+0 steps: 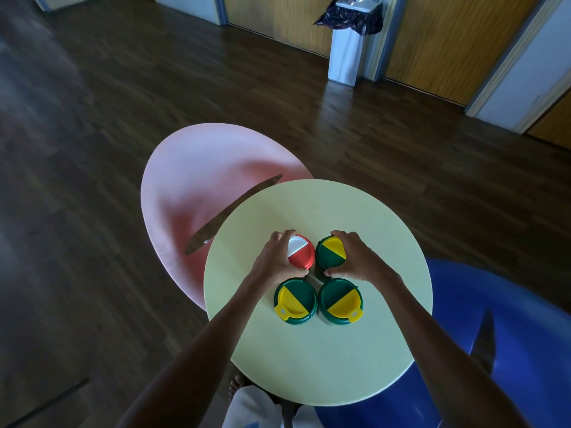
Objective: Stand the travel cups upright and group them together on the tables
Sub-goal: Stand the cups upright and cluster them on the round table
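four travel cups stand upright in a tight two-by-two cluster near the middle of a round, matte pale-yellow table, seen from above so that mostly their circular plastic lids show. the red-lidded cup at the far left has a smooth lid split into a red part and a white part; the left hand wraps it from the left side, fingers curled over the far edge and thumb at the near edge. just beside it, the far green cup has a dark green lid with a yellow flap, and the right hand clasps it from the right, fingers bent round the top and thumb low at the near side. nearer the person sit the near-left green cup and the near-right green cup, both with yellow half-lids ending in small tabs, neither held by a hand. the four lids are almost touching. a round pink table is partly tucked under the yellow one at the far left, and a glossy blue table lies lower at the right. around them runs a dark wood plank floor. a tall pale bin with a dark liner bag stands by the wooden wall panels. a bare foot shows under the table's near edge.
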Tool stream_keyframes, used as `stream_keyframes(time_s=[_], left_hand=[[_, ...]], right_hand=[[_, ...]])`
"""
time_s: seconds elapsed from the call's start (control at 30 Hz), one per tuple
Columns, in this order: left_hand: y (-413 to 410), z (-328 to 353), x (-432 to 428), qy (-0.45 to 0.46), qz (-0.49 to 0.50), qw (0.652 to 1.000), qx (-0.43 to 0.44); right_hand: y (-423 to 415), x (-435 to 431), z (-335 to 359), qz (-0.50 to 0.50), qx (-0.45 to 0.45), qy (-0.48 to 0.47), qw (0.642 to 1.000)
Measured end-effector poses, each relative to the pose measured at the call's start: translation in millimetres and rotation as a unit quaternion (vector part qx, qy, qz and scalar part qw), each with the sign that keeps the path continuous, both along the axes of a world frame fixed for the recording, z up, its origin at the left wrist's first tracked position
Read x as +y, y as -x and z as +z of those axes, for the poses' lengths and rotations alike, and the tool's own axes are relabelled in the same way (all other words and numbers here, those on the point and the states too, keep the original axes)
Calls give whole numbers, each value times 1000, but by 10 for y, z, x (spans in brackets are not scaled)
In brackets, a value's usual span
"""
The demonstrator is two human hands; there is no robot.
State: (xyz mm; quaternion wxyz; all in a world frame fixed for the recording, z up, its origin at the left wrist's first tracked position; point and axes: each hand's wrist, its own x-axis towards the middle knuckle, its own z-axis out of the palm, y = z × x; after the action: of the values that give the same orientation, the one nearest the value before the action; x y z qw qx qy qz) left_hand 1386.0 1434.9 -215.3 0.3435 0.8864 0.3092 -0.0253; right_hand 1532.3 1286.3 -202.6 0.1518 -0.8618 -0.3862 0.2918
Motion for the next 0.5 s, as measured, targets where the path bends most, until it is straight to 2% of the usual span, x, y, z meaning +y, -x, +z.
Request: stream_keyframes(time_s=[0.5], left_hand=[[9, 27, -133, -3, 33, 999, 3]], right_hand=[[48, -90, -28, -20, -15, -13, 1000]])
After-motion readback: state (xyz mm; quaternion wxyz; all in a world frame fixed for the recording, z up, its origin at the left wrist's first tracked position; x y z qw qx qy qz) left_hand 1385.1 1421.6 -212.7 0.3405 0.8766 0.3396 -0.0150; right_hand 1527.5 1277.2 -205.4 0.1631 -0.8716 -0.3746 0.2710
